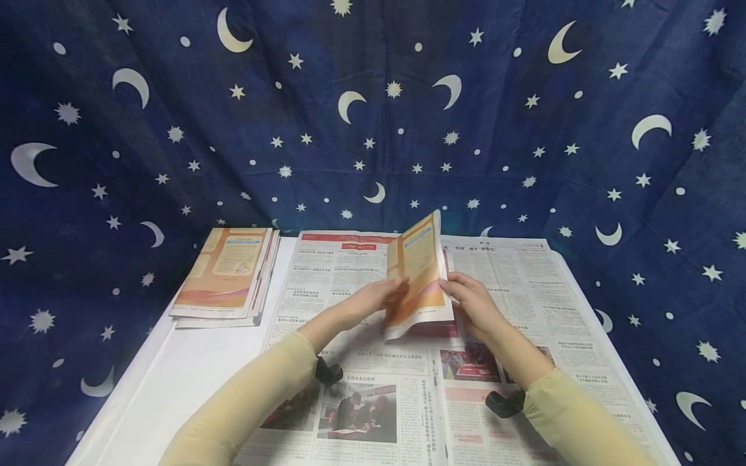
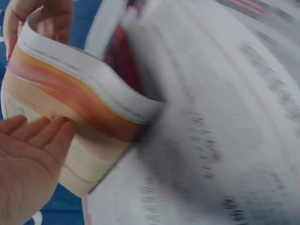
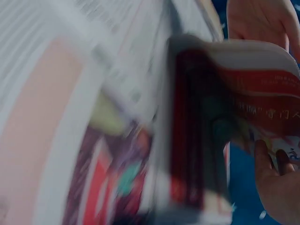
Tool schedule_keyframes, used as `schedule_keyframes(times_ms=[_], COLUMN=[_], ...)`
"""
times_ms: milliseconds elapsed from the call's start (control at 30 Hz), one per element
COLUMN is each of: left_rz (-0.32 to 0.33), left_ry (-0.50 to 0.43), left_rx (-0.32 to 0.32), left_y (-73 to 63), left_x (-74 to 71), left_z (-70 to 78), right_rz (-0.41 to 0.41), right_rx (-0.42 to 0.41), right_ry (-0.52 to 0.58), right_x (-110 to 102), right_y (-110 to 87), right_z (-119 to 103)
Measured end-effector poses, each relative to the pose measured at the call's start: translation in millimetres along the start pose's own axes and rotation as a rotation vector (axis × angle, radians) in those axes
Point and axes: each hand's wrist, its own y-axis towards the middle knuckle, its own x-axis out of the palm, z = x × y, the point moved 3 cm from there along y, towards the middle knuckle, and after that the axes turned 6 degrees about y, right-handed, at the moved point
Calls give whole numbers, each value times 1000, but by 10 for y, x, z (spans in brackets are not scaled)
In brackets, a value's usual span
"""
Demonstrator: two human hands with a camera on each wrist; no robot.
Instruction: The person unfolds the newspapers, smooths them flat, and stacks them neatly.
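Observation:
An orange-covered leaflet (image 1: 416, 272) stands upright and partly unfolded between the two hands, above the newspaper. My left hand (image 1: 373, 298) lies against its orange face; in the left wrist view those fingers (image 2: 42, 133) look straight. At the opposite edge, my right hand (image 1: 474, 304) grips the leaflet with thumb and fingers. The right wrist view shows the red inner page (image 3: 267, 98) bowed outward, with right fingertips (image 3: 262, 152) on it. A dark red panel (image 3: 192, 122) of the leaflet faces it across the fold.
Opened newspaper sheets (image 1: 361, 362) cover the middle and right of the white table (image 1: 151, 382). A stack of similar orange leaflets (image 1: 224, 272) lies at the back left. Behind the table hangs a dark blue curtain (image 1: 315, 84) with moons and stars.

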Motion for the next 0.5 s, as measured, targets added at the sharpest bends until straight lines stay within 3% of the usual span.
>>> schedule_keyframes(times_ms=[67,133,267,500], left_rz=[22,54,101,87], left_ry=[-146,-225,-292,-414], left_rx=[-14,-45,-106,-167], left_y=[10,-4,-68,-161], left_x=[-68,-152,-328,-552], left_z=[74,137,219,216], right_rz=[-35,-53,-78,-169], right_rx=[-14,-26,-10,-3], right_ry=[35,47,31,-38], right_x=[150,300,553,858], right_y=[20,44,109,197], right_z=[-50,-92,-115,-29])
